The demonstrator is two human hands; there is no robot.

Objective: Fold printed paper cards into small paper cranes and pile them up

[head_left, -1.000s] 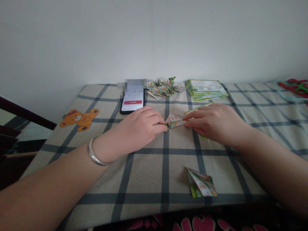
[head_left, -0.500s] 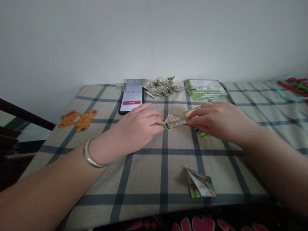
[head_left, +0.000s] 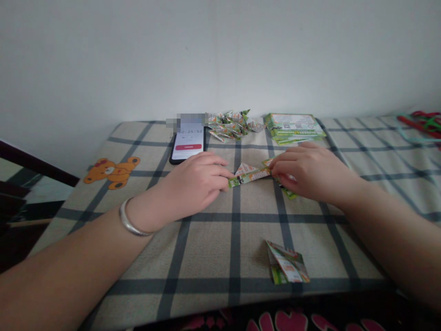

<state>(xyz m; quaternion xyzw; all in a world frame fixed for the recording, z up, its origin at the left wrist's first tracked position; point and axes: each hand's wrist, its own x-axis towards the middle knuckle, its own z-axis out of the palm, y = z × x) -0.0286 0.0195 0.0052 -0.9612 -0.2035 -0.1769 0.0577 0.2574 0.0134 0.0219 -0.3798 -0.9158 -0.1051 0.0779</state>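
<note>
Between my hands lies a folded printed paper (head_left: 250, 176), a narrow strip with a small triangular peak standing up behind it. The fingers of my left hand (head_left: 195, 184) are closed at the strip's left end, its thumb out of sight. My right hand (head_left: 308, 172) pinches the right end. Partly covered by my right hand is more green-edged paper (head_left: 288, 191) on the cloth. Closer to me, apart from both hands, rests a folded paper piece (head_left: 289, 263) with a pointed corner.
Behind my hands lie a phone (head_left: 188, 140) with a running timer, a heap of folded paper pieces (head_left: 230, 126) and a stack of printed sheets (head_left: 294, 126). A bear decoration (head_left: 112, 172) is at left on the checked tablecloth (head_left: 206, 248). Red and green items (head_left: 423, 124) sit far right.
The strip's left end has shifted slightly left, along with my left fingertips. My right hand has turned a little, showing more of its lower fingers. The nearer folded piece stays put.
</note>
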